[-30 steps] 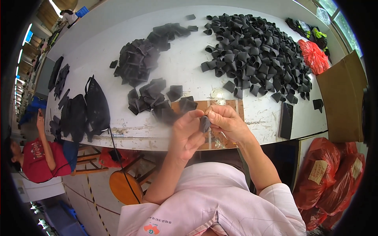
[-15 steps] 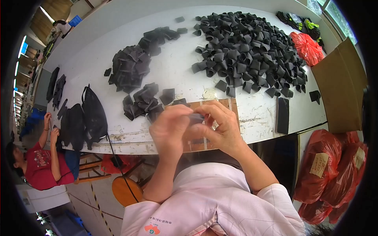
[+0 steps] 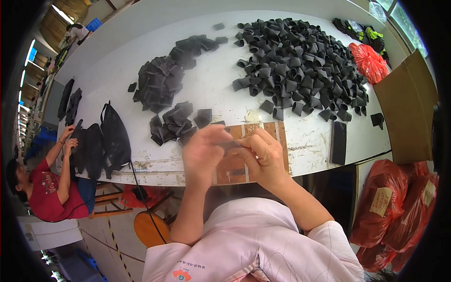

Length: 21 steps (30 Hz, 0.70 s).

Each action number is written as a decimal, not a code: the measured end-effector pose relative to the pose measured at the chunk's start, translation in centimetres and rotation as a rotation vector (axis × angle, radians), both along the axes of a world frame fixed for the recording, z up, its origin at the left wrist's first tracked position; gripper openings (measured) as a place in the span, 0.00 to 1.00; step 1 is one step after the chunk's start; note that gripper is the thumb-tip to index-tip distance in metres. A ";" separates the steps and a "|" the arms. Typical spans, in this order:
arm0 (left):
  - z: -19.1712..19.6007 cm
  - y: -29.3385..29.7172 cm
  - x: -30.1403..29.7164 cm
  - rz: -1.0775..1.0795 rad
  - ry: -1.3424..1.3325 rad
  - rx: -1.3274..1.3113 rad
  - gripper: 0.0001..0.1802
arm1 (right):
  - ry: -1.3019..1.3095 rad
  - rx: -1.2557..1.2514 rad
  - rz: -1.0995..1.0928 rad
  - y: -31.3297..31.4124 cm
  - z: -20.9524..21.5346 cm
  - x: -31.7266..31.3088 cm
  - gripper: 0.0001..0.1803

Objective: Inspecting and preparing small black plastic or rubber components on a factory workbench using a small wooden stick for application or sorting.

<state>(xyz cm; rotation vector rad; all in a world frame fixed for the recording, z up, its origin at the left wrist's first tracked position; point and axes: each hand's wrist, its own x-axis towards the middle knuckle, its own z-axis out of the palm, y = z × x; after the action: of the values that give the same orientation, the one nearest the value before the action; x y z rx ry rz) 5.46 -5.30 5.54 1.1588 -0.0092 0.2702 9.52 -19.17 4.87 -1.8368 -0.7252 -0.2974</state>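
My left hand (image 3: 203,151) and my right hand (image 3: 263,152) meet over the near edge of the white table (image 3: 211,84), fingers pinched together on a small black fabric piece (image 3: 229,145) held between them. Under the hands lies a brown board (image 3: 235,164) taped to the table. Just left of my left hand sits a small heap of flat black pieces (image 3: 174,123). A larger flat heap (image 3: 159,82) lies farther back, and a big spread of black folded loops (image 3: 300,66) covers the back right.
A black rectangular block (image 3: 338,142) lies right of the board. Black bags (image 3: 101,141) rest at the table's left end, where a person in a red shirt (image 3: 44,192) handles them. A cardboard box (image 3: 408,108), red sacks (image 3: 399,207) and an orange stool (image 3: 150,228) stand around.
Both hands have stayed together at the table's near edge, shifting slightly while working the small black piece. The view has tilted a little.
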 end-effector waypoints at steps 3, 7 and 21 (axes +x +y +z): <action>0.4 0.8 0.5 0.048 -0.036 0.536 0.07 | 0.224 0.055 0.109 -0.3 1.7 -0.1 0.09; 0.1 1.0 0.9 -0.004 -0.059 0.376 0.04 | 0.221 0.012 0.107 -0.1 2.3 0.1 0.08; -0.6 -1.5 -2.2 0.240 -0.152 0.096 0.20 | 0.848 0.793 0.241 -1.4 3.0 -0.8 0.05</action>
<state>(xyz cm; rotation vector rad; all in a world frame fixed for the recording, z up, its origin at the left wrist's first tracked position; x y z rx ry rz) 3.30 -6.76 4.95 1.2330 -0.0165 0.5752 8.74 -20.59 7.90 -0.9489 -0.1624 0.3185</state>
